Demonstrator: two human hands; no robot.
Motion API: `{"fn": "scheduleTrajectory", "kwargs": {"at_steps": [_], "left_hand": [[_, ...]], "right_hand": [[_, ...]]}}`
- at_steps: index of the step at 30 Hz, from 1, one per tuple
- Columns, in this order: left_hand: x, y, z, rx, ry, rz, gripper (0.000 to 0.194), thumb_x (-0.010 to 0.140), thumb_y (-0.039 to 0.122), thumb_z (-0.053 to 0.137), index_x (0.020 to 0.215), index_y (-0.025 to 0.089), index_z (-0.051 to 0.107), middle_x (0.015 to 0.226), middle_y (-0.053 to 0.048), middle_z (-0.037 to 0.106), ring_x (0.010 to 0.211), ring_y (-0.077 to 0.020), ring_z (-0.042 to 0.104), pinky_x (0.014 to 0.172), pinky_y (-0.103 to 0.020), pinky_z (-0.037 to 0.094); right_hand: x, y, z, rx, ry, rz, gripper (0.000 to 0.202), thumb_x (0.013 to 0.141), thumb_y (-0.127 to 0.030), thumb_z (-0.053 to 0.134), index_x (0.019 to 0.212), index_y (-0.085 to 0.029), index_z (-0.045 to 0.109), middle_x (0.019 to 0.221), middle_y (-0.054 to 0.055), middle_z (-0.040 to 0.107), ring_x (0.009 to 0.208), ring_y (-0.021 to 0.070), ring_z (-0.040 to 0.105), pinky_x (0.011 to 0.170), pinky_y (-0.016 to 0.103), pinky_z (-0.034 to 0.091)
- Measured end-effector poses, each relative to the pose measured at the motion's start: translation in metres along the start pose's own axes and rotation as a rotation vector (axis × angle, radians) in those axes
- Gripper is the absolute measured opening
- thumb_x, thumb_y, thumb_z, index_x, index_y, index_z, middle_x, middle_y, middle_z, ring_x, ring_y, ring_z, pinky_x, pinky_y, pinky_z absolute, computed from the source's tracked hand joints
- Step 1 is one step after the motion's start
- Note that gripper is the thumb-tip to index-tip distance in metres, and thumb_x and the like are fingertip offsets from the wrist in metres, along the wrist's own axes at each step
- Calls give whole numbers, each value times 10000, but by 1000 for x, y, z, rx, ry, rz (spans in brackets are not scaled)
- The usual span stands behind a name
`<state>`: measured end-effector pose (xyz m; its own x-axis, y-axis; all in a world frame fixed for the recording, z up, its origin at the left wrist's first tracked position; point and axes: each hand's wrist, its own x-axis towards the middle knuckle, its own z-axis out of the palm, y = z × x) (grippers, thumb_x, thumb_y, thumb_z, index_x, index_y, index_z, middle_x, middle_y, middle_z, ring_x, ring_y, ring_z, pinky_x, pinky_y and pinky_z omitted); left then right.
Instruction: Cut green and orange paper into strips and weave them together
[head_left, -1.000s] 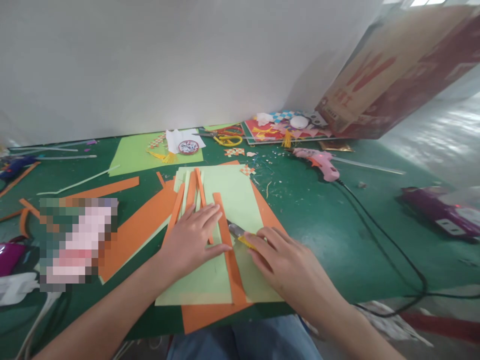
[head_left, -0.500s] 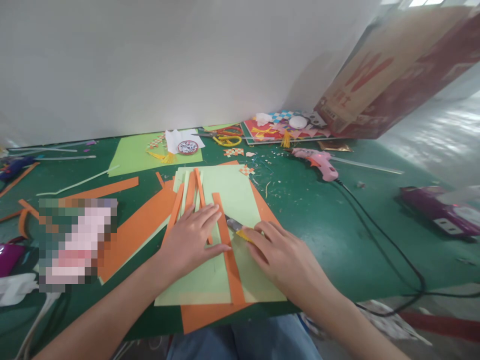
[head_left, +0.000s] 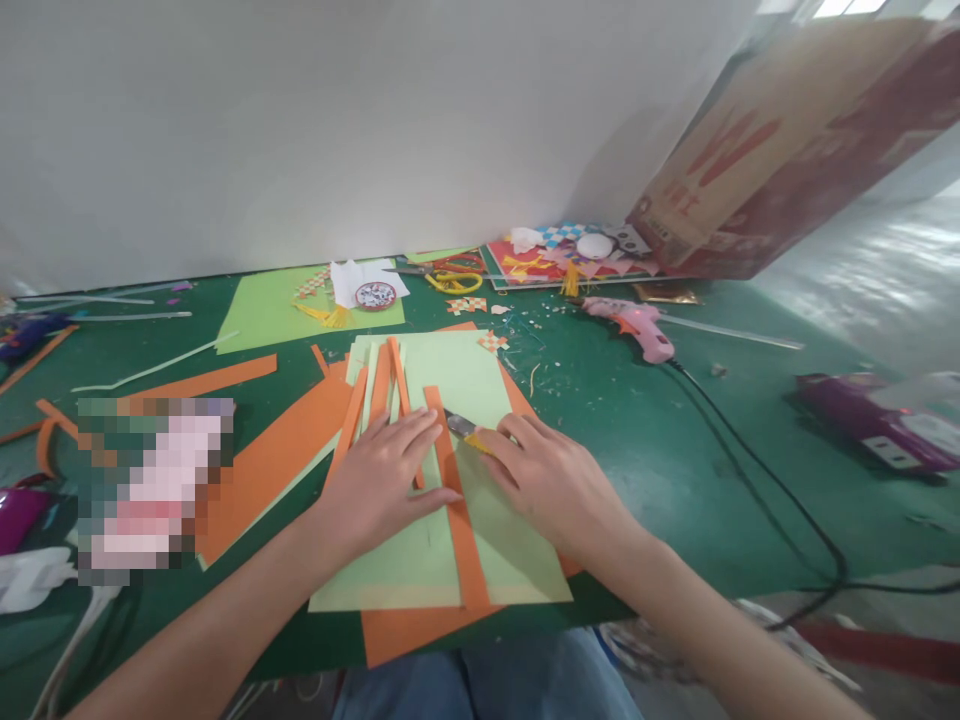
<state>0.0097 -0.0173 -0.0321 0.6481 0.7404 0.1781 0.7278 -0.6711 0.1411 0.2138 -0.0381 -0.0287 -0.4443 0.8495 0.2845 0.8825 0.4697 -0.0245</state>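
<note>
My left hand (head_left: 386, 475) lies with fingers spread over pale green paper (head_left: 517, 560), its fingertips and thumb touching a long orange strip (head_left: 469, 550). Narrower orange and green strips (head_left: 381, 375) stick out beyond its fingers. In my right hand (head_left: 547, 480) is a cutter knife (head_left: 461, 425) with a yellow handle; the fingers are wrapped round it. The grey front of the knife lies close to the right edge of the orange strip, near its upper part. Orange paper (head_left: 420, 630) shows under the green sheets.
A pink glue gun (head_left: 637, 325) with a black cable lies to the right. Behind are scissors (head_left: 454, 280), a round patterned piece (head_left: 375, 294) and a red tray of craft pieces (head_left: 525, 262). Orange paper (head_left: 277, 450) and a blurred-out object (head_left: 157, 490) lie left; a purple device (head_left: 877, 420) sits far right.
My right hand has moved up and slightly left with the knife, along the orange strip towards its far end. My left hand has stayed in place.
</note>
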Motion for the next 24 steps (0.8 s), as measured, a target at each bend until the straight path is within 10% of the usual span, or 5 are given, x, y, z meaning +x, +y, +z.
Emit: {"fn": "scheduleTrajectory", "kwargs": {"at_steps": [24], "left_hand": [[0,1,-3,15,-12,9,644,862,598,446,1301,128,485,1374,-128,486,1271,-279,455,1057,-459,366]], "right_hand": [[31,7,-1,-114,-172,-24,213,881,-122,461,1016,-154,623,889,79,606,769,174,577,566,256,363]]}}
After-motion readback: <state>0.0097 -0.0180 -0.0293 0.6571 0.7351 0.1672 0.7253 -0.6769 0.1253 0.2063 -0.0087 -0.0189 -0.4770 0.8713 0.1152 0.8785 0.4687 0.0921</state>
